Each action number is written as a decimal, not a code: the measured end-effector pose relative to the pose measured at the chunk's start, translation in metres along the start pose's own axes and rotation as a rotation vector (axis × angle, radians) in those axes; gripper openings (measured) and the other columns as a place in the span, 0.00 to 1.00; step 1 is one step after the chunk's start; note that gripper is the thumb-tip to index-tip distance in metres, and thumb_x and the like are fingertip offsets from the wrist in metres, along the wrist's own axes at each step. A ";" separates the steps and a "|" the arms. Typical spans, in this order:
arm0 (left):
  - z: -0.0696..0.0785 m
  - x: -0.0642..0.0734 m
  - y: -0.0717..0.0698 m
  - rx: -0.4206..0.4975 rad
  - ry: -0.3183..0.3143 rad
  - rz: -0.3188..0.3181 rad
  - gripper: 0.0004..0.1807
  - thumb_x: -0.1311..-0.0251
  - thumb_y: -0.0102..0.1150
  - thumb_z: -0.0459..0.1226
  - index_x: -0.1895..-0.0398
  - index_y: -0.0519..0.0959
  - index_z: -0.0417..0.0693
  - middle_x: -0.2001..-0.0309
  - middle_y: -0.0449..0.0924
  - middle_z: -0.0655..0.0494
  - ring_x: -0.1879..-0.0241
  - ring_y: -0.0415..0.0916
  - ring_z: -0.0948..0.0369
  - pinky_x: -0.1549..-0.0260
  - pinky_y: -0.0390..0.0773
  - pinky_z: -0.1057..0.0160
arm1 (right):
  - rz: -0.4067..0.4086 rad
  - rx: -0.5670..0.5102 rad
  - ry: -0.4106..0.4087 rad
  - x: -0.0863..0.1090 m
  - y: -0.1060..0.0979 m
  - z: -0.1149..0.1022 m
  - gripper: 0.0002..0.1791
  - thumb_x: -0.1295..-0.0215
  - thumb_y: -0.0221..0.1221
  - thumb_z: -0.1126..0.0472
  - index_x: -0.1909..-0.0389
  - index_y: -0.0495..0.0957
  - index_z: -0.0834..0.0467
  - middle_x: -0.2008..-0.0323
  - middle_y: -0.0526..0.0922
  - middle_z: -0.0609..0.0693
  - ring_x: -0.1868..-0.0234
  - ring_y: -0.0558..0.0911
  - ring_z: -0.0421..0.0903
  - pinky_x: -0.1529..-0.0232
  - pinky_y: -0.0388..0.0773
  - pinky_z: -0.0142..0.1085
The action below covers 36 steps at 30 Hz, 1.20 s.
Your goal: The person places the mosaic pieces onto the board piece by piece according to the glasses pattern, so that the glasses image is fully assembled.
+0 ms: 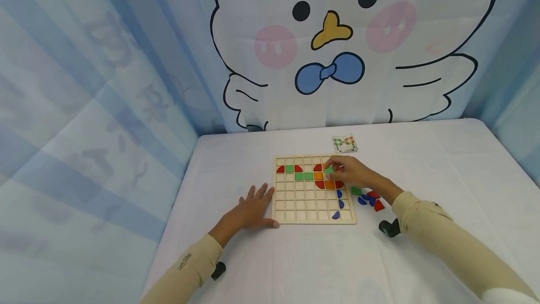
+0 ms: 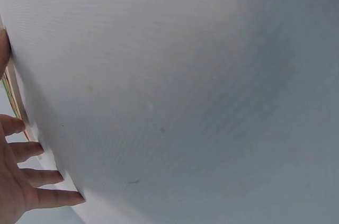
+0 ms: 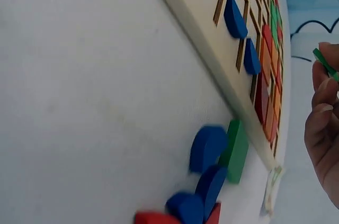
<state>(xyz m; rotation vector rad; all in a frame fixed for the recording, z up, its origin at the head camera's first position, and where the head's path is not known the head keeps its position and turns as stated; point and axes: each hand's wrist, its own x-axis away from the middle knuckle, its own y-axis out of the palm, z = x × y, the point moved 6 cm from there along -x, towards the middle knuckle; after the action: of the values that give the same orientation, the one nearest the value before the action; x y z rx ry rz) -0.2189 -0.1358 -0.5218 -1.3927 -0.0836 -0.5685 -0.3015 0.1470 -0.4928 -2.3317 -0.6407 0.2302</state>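
A wooden grid board lies on the table, with red, green, orange and blue pieces in some of its squares. My left hand is spread flat at the board's left side, its thumb by the lower left corner; its fingers show straight in the left wrist view. Over the upper right of the board, my right hand pinches a green square block between thumb and fingers, held above the surface in the right wrist view. Part of the board beneath that hand is hidden.
Right of the board sit loose pieces: a green block, several blue half-round pieces and red pieces. A small pattern card lies behind the board. Printed curtains stand around the white table.
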 end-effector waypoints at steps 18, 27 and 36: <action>-0.001 -0.001 0.000 -0.018 0.008 -0.013 0.59 0.47 0.64 0.67 0.18 0.48 0.54 0.18 0.43 0.47 0.22 0.42 0.35 0.35 0.59 0.28 | -0.093 -0.061 -0.034 -0.059 0.059 -0.038 0.16 0.36 0.65 0.61 0.49 0.82 0.61 0.66 0.82 0.49 0.66 0.76 0.42 0.65 0.74 0.34; -0.006 -0.004 0.003 -0.017 0.026 -0.017 0.60 0.47 0.62 0.69 0.18 0.46 0.54 0.18 0.42 0.46 0.22 0.41 0.34 0.35 0.59 0.27 | -0.091 0.007 -0.020 -0.079 0.081 -0.049 0.13 0.38 0.68 0.60 0.53 0.84 0.58 0.71 0.82 0.46 0.72 0.75 0.40 0.67 0.73 0.32; -0.002 -0.001 0.001 -0.007 0.029 -0.020 0.59 0.46 0.62 0.68 0.18 0.47 0.53 0.18 0.42 0.45 0.22 0.41 0.34 0.36 0.58 0.26 | -0.052 0.156 0.029 -0.085 0.092 -0.060 0.15 0.37 0.69 0.56 0.51 0.84 0.56 0.68 0.82 0.46 0.67 0.76 0.41 0.64 0.72 0.34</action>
<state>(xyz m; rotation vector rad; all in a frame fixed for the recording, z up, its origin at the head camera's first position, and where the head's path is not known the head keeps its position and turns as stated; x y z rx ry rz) -0.2202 -0.1375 -0.5241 -1.3908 -0.0721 -0.6061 -0.3197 0.0101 -0.5111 -2.1624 -0.6453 0.2142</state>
